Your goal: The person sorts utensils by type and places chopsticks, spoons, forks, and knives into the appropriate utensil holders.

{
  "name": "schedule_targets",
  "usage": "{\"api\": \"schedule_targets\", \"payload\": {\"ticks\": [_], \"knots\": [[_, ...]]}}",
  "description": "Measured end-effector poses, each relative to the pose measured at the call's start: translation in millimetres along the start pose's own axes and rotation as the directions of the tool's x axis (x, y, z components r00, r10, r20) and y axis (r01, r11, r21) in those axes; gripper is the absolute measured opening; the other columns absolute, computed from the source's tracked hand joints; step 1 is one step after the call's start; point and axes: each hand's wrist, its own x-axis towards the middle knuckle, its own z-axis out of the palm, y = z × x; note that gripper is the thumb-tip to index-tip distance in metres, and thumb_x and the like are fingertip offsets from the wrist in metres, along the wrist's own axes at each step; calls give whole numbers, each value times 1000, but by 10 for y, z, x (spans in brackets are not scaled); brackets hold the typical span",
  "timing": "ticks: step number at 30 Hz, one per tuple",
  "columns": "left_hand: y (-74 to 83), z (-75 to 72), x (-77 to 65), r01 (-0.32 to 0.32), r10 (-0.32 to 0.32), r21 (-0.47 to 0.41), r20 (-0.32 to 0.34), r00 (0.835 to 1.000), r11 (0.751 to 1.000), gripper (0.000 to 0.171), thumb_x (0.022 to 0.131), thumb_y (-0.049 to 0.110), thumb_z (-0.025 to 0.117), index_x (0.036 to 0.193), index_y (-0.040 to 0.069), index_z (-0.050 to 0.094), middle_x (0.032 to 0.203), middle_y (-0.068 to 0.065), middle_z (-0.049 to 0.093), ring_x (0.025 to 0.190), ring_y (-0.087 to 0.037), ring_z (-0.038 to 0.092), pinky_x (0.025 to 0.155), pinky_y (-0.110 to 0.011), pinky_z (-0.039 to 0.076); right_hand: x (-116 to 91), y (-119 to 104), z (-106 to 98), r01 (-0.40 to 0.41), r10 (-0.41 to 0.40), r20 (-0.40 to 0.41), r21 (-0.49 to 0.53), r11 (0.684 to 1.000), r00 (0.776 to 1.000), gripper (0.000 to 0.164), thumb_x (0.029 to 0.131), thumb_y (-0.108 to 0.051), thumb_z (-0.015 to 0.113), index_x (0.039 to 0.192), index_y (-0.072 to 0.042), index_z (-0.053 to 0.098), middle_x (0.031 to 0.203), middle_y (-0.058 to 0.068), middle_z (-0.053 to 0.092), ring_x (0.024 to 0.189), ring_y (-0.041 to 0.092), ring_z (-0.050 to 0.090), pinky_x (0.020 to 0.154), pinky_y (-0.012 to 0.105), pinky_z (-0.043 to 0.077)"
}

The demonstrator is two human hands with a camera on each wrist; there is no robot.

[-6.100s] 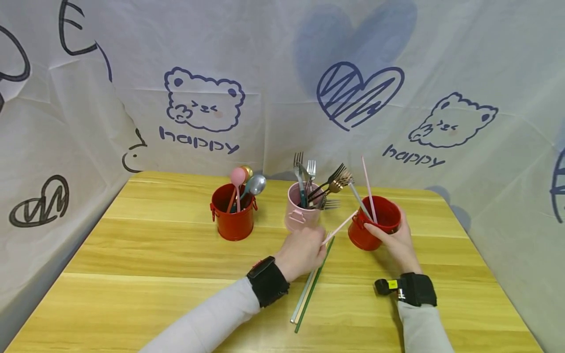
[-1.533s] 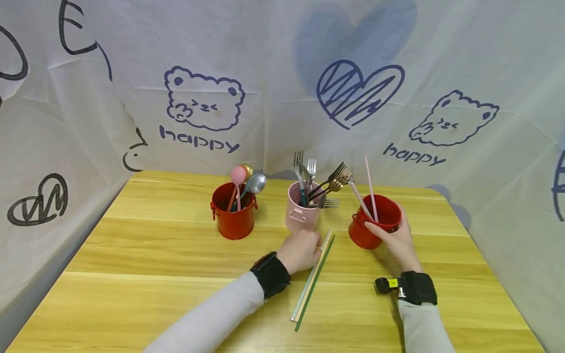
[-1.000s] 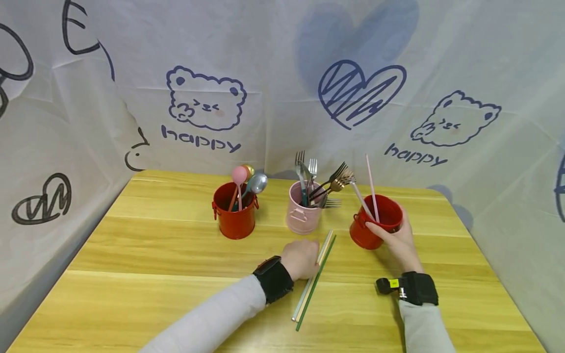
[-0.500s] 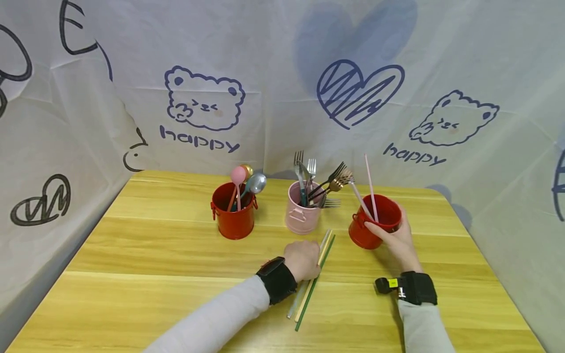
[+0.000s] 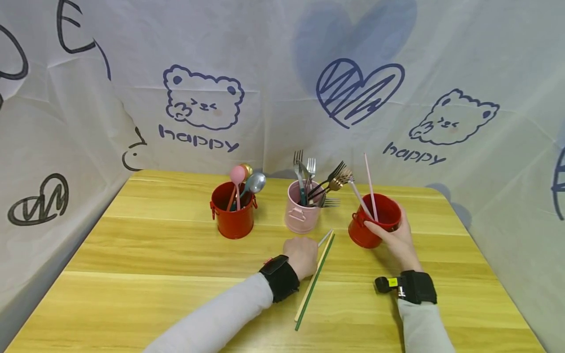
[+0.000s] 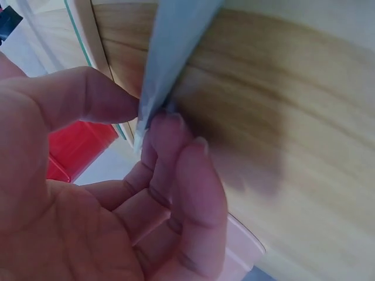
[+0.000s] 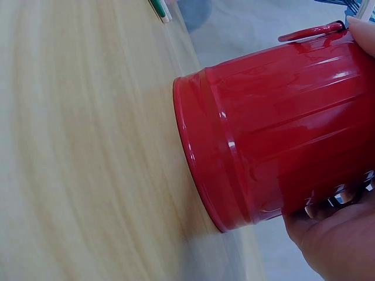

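My left hand (image 5: 302,255) pinches a pale blue-grey chopstick (image 6: 179,41) between thumb and fingertips, low over the table. The far end of this chopstick (image 5: 325,238) shows past the knuckles in the head view. Beside the hand lie a cream chopstick (image 5: 302,309) and a green chopstick (image 5: 311,294), nearly parallel. At the right, my right hand (image 5: 400,242) holds a small red bucket (image 5: 364,236), thumb at the rim and fingers round the far side. Pink chopsticks (image 5: 371,184) lean out of it to the left. The right wrist view shows the bucket's side (image 7: 281,129) close up.
A pink bucket (image 5: 300,220) of several forks (image 5: 335,182) stands at the back centre, some handles leaning right. Left of it, another red bucket (image 5: 235,226) holds several spoons (image 5: 256,184). A white cloth (image 5: 282,73) with drawings hangs behind the wooden table (image 5: 154,245).
The pink chopstick formerly in my left hand has left it. That hand moved nearer me and took the pale blue-grey chopstick, shifting it from the other two. The right hand stays on the bucket.
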Motion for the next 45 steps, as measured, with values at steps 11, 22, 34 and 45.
{"api": "schedule_targets", "payload": {"ticks": [11,22,34,45], "knots": [[-10,-8,17,26,-25,-11,41,999,1000,15,79,23,68,70,13,61,70,-1,59,67,-21,60,49,-35,47,1,10,-1,7,-7,0,-9,1000,1000,84,80,-18,75,147,-18,24,145,10,36,129,30,31,103,52,32],[-72,-26,15,16,-15,-55,15,1000,998,22,77,26,68,64,15,54,65,1,54,63,-19,58,48,-36,46,-3,10,2,7,-7,0,-14,1000,1000,85,80,-19,75,147,-18,24,145,10,35,129,30,31,103,53,31],[-155,-118,-12,-19,9,-217,-46,999,976,25,76,22,65,58,14,50,57,1,50,52,-17,50,42,-36,41,-6,4,2,8,-8,-3,-13,1000,1000,85,80,-18,75,147,-18,24,145,10,36,129,30,31,102,51,32],[-135,-177,-37,-114,74,-270,-151,986,956,27,80,24,66,60,14,50,56,3,45,49,-14,46,39,-31,37,-5,-1,0,12,-12,0,-13,1000,1000,84,80,-19,75,147,-18,24,145,10,36,129,30,31,102,50,33]]}}
